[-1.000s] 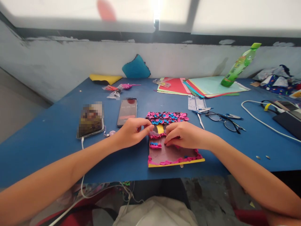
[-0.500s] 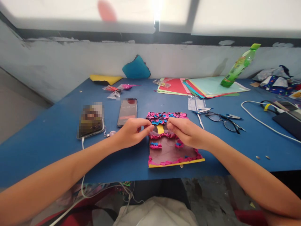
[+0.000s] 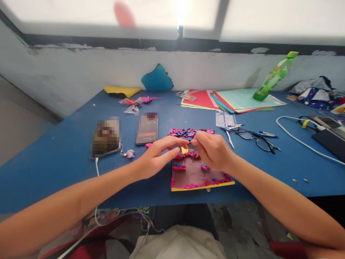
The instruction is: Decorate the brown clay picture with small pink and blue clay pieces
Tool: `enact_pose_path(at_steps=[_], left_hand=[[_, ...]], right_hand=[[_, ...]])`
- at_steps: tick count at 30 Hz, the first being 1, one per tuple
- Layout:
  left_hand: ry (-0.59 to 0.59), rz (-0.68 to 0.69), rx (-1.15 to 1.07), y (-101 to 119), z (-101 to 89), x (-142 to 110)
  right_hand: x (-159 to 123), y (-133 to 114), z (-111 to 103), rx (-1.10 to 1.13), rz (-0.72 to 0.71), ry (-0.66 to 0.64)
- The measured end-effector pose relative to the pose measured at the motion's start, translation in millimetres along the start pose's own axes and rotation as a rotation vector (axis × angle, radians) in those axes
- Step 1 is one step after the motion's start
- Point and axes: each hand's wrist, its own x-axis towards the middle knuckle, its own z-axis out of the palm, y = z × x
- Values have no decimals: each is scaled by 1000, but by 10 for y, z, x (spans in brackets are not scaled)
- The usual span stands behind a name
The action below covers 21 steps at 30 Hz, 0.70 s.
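Note:
A flat brown panel [image 3: 191, 176] with a yellow front edge lies before me on the blue table. Ruffled pink trim runs along its border and middle, with small pink and blue clumps on its face. A dense cluster of pink, blue and dark petal-like pieces [image 3: 180, 133] covers its far end. Over the panel's left side, my left hand [image 3: 159, 154] has thumb and forefinger apart, the forefinger reaching to the right fingertips. My right hand [image 3: 214, 149] is pinched above the panel's middle; whatever it holds is too small to make out. A pink lump [image 3: 148, 145] shows behind my left hand.
Two phones, one charging [image 3: 105, 138] and one with a lit screen [image 3: 147, 129], lie left. Glasses [image 3: 256, 138], blue-white tools [image 3: 233, 127] and a clear case [image 3: 225, 118] lie right. Behind are coloured sheets [image 3: 242, 99] and a leaning green bottle [image 3: 275, 77].
My left hand has moved right, its forefinger stretching toward the right hand, and a pink lump behind it now shows. My right hand has lifted from the panel's face in a pinch.

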Motion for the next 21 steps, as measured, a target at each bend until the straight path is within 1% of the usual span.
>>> enact_pose_path(at_steps=[3, 5, 9, 12, 14, 17, 19, 21], left_hand=[[-29, -53, -89, -12, 57, -17], [-45, -92, -146, -11, 72, -15], [-34, -186, -252, 34, 69, -6], [-41, -293, -374, 76, 55, -5], [-39, -326, -468, 92, 44, 0], [-32, -338, -546, 97, 26, 10], [-25, -340, -540, 93, 12, 16], [-22, -337, -494, 85, -5, 20]], right_hand=[[10, -49, 34, -175, -108, -9], [26, -63, 48, -254, -145, -8], [54, -84, 43, -334, -157, -51], [57, -102, 24, -405, -157, -82], [50, -107, 15, -432, -163, -90], [37, -103, 14, -468, -208, -44], [34, -97, 18, -501, -257, 16], [36, -93, 19, -487, -276, 53]])
